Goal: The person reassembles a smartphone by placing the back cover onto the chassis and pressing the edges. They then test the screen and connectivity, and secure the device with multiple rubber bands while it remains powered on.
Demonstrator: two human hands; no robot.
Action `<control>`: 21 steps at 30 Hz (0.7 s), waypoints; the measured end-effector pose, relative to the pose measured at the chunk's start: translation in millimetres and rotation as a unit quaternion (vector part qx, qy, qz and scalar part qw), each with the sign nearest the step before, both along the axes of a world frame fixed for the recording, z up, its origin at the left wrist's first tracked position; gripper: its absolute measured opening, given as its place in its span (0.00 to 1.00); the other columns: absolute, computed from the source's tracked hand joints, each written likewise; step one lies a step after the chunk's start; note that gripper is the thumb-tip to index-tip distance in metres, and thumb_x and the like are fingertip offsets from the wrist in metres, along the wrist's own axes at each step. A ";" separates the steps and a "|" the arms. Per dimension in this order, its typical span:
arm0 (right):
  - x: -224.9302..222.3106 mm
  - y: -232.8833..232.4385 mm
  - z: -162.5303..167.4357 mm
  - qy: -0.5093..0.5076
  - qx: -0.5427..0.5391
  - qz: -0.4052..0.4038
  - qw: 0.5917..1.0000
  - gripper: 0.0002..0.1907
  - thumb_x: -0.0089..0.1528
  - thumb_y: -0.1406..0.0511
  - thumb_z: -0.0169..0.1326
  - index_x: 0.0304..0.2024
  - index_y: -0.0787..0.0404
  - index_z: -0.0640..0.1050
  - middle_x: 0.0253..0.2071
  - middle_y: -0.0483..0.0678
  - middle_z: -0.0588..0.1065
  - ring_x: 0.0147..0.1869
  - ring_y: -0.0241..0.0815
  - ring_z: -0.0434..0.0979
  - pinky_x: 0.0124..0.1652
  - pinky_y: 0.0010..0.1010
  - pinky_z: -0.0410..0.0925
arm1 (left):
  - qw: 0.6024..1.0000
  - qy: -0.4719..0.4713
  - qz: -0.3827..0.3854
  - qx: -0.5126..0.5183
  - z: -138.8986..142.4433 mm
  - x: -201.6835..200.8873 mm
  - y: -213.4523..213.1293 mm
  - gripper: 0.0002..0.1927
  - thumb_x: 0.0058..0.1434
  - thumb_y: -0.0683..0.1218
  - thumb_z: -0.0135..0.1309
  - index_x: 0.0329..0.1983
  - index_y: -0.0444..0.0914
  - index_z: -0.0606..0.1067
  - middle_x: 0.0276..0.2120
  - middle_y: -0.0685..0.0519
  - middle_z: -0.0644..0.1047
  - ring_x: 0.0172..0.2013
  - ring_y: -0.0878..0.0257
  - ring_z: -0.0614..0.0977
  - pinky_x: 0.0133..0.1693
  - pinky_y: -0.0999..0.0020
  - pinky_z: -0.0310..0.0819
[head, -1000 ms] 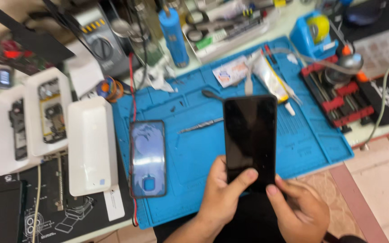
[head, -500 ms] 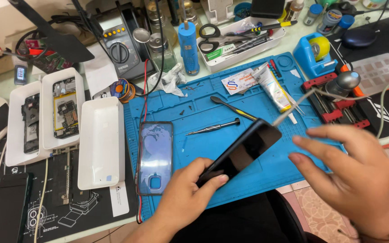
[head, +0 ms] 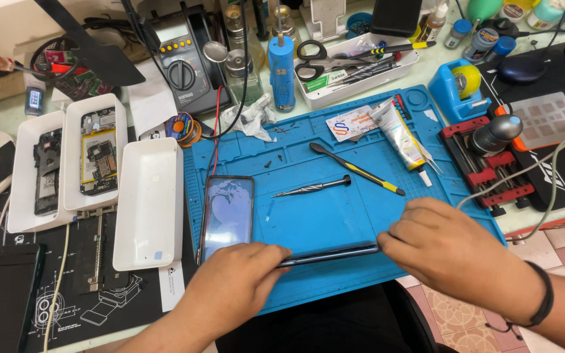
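A blue silicone repair mat (head: 335, 202) covers the middle of the cluttered bench, with three white plastic trays (head: 145, 202) to its left, two of them carrying bare phone circuit boards. A multimeter (head: 188, 72) stands behind the mat. On the mat's left part lies a phone back cover (head: 228, 214), inner face up.

Near the mat's front edge both hands hold a dark smartphone (head: 331, 253) turned on its long edge, so only its thin side shows. The left hand (head: 233, 291) pinches one end with fingers closed round it; the right hand (head: 449, 252) grips the other end, fingers curled over the corner. The phone hangs just above the mat, parallel to its front edge.

To do this well, I judge, the grip should stay on the frame rather than the glass, with even pressure from both ends, so the thin body does not twist.

Behind the phone lie a yellow-and-black pry tool (head: 356, 168) and a precision screwdriver (head: 312, 187), apart from each other; a white adhesive tube (head: 401, 134) lies to the right.
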State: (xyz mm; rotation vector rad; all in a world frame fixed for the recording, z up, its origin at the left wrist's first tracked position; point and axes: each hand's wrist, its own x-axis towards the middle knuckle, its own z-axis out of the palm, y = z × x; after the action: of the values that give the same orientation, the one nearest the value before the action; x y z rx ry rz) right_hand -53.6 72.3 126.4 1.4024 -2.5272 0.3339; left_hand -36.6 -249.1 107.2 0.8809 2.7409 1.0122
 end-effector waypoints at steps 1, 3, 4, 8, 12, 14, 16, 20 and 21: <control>0.8 1.2 -1.4 0.009 0.002 -0.013 1.000 0.11 0.48 0.65 0.60 0.33 0.61 0.78 0.27 0.47 0.71 0.37 0.50 0.74 0.45 0.41 0.69 | 1.000 0.006 0.005 -0.013 0.0 -0.9 -3.5 0.08 0.60 0.46 0.59 0.40 0.39 0.77 0.31 0.48 0.82 0.32 0.47 0.83 0.32 0.53 0.75; 3.7 8.7 -3.4 0.029 0.006 -0.039 0.999 0.09 0.49 0.66 0.60 0.31 0.61 0.77 0.26 0.49 0.71 0.38 0.51 0.75 0.47 0.44 0.69 | 0.999 0.020 0.024 -0.038 1.1 -3.2 -10.1 0.08 0.59 0.45 0.59 0.41 0.39 0.78 0.31 0.48 0.82 0.32 0.46 0.82 0.32 0.53 0.75; 1.1 12.6 -6.1 0.003 0.007 -0.079 0.997 0.09 0.50 0.65 0.61 0.32 0.60 0.77 0.28 0.48 0.73 0.38 0.51 0.75 0.46 0.44 0.69 | 0.998 0.026 0.038 -0.049 1.9 -4.2 -13.9 0.09 0.58 0.45 0.59 0.41 0.39 0.78 0.30 0.48 0.82 0.32 0.46 0.82 0.32 0.53 0.75; -15.4 17.3 -27.4 -0.119 0.008 -0.147 0.982 0.14 0.51 0.59 0.63 0.37 0.58 0.81 0.34 0.48 0.79 0.40 0.53 0.77 0.45 0.44 0.68 | 0.991 0.128 0.037 -0.020 -1.1 1.0 -17.9 0.12 0.56 0.40 0.57 0.44 0.38 0.78 0.37 0.49 0.83 0.37 0.49 0.84 0.37 0.56 0.78; -29.3 6.3 -43.3 -0.163 -0.033 -0.133 0.977 0.11 0.57 0.60 0.59 0.38 0.58 0.82 0.40 0.48 0.81 0.46 0.52 0.79 0.46 0.41 0.68 | 0.977 0.214 0.019 -0.014 -4.5 6.1 -15.5 0.12 0.57 0.40 0.58 0.46 0.38 0.78 0.41 0.47 0.82 0.42 0.50 0.84 0.41 0.57 0.78; -30.8 2.7 -41.5 -0.255 -0.097 -0.191 0.943 0.12 0.60 0.58 0.57 0.41 0.57 0.82 0.40 0.47 0.81 0.46 0.48 0.81 0.47 0.37 0.72 | 0.967 0.253 0.010 -0.023 -2.1 6.2 -15.5 0.13 0.57 0.39 0.57 0.46 0.38 0.77 0.42 0.46 0.81 0.44 0.50 0.84 0.45 0.56 0.79; -29.5 -0.8 -36.0 -0.297 -0.140 -0.159 0.931 0.16 0.61 0.56 0.57 0.45 0.58 0.82 0.44 0.48 0.81 0.50 0.47 0.82 0.50 0.35 0.72 | 0.971 0.239 -0.006 -0.030 3.8 5.8 -15.0 0.15 0.55 0.39 0.57 0.46 0.38 0.78 0.41 0.46 0.81 0.43 0.49 0.84 0.42 0.56 0.78; -25.1 -18.5 -29.1 -0.348 -0.150 0.056 0.924 0.27 0.63 0.52 0.58 0.58 0.62 0.77 0.59 0.55 0.76 0.63 0.53 0.76 0.59 0.39 0.67 | 0.990 0.124 -0.059 -0.032 25.2 -0.8 -13.9 0.12 0.57 0.40 0.57 0.45 0.41 0.79 0.37 0.50 0.82 0.38 0.49 0.83 0.37 0.55 0.76; -24.7 -24.4 -28.5 -0.374 -0.141 0.103 0.911 0.30 0.64 0.51 0.57 0.62 0.63 0.75 0.62 0.57 0.74 0.65 0.54 0.75 0.61 0.41 0.65 | 0.993 0.081 -0.070 -0.045 32.0 -3.5 -13.4 0.10 0.58 0.42 0.58 0.44 0.42 0.79 0.35 0.50 0.82 0.37 0.49 0.83 0.37 0.54 0.76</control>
State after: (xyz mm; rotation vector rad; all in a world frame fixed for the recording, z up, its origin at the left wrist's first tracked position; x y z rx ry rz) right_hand -78.4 47.9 97.9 1.6355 -2.6826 1.4617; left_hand -40.1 -262.5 139.2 1.1675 2.7808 0.8189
